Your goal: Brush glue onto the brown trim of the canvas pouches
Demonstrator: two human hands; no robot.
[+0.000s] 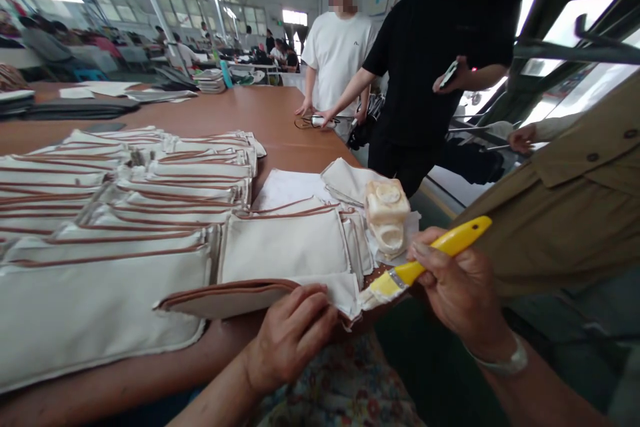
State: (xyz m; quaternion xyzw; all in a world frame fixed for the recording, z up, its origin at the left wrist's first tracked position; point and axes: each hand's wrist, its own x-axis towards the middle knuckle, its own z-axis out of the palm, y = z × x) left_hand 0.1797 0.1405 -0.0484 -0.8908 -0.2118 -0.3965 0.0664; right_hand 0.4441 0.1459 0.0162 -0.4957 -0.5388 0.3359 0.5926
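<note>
One yellow-handled brush [431, 257] is gripped by the right hand [460, 290], fingers clenched round the handle, bristles touching the corner of the nearest cream fabric piece [260, 297] at about 5 o'clock on the table. That piece is pinned down by the left hand [293, 337], fingertips curled onto its brown-trimmed edge, nothing actually grasped. One glue-crusted pot [386, 215] is seen just past the brush, around 1 o'clock from it. The cream pieces laid out in overlapping rows [150, 193] toward 10 o'clock can't be counted exactly, probably well over a dozen, since they blur together. Two people are standing at 12 o'clock: one in a white shirt [337, 53], one in a black shirt [430, 60] with a phone [449, 73] held. A tan jacket [575, 207] is seen at 3 o'clock. Everything's spread on a long brown table [240, 113] in a big bright workshop hall.
</note>
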